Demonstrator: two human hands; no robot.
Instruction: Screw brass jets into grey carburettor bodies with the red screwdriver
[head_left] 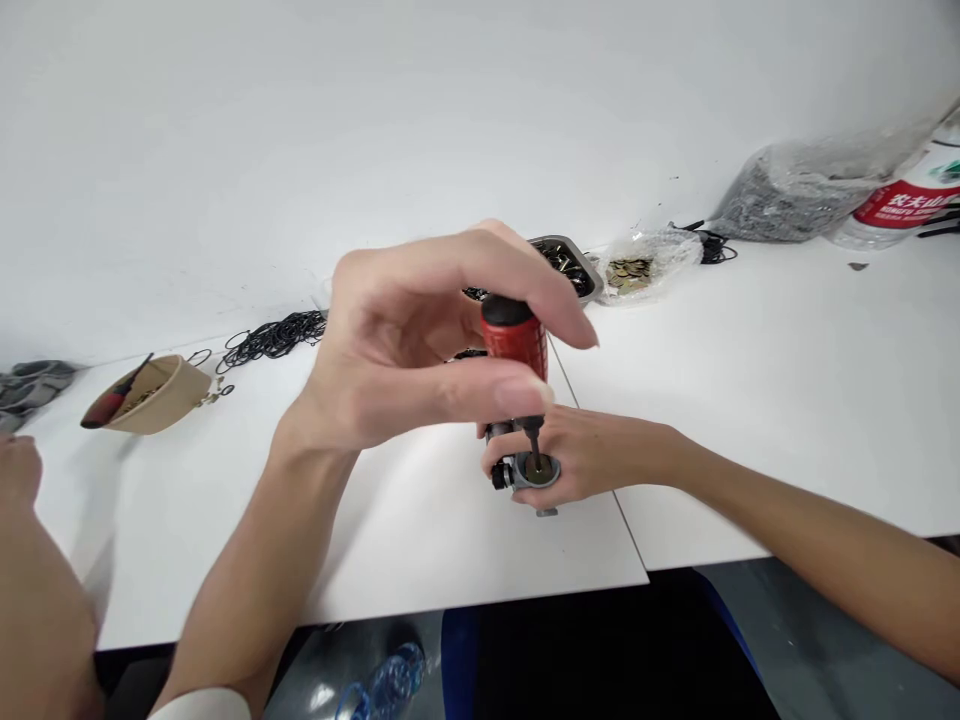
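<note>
My left hand is curled around the red and black handle of a screwdriver, with the thumb on the near side and the index finger arched beyond it. The screwdriver stands nearly upright, and its dark shaft reaches down into the round opening of a small grey metal fitting. A brass-coloured surface shows inside that opening, at the tip. My right hand grips the fitting low at the white table, fingers wrapped about its far side and thumb on the near side. A black knob sticks out at the fitting's left.
Along the wall are a tan container with another screwdriver, black rings, a grey tray of dark parts, a bag of brass-coloured discs, a bag of grey parts and a bottle. Another person's arm is at left.
</note>
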